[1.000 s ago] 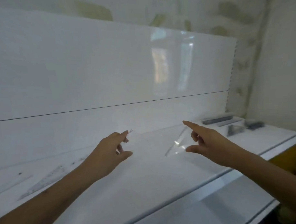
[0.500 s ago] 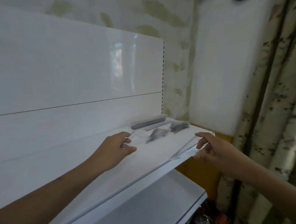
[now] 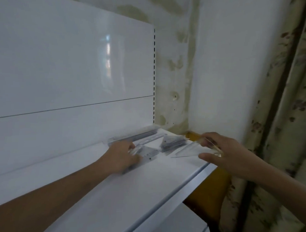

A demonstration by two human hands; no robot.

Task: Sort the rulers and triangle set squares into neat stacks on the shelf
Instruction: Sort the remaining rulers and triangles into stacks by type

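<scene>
A person's left hand (image 3: 120, 157) is resting palm-down on the white shelf (image 3: 102, 190), its fingers lying over the left corner of a clear set square (image 3: 148, 153) that is sitting flat on the shelf; blur is hiding the fingertips, so whether they are pinching the plastic or only pressing it cannot be told. Far behind that hand, a stack of rulers (image 3: 137, 135) is lying along the foot of the white back panel (image 3: 69, 66), running left to right. Just right of the flat set square, a small pile of triangle set squares (image 3: 173, 142) is sitting near the shelf's far right corner, apart from the rulers. Further right, the right hand (image 3: 224, 151) is gripping a second clear triangle (image 3: 193, 150) by its wide end, thumb below and fingers curled above, with the thin point aiming left just above the shelf's right edge. At the far right, a patterned curtain (image 3: 284, 111) is hanging beside the stained wall (image 3: 216, 61).
</scene>
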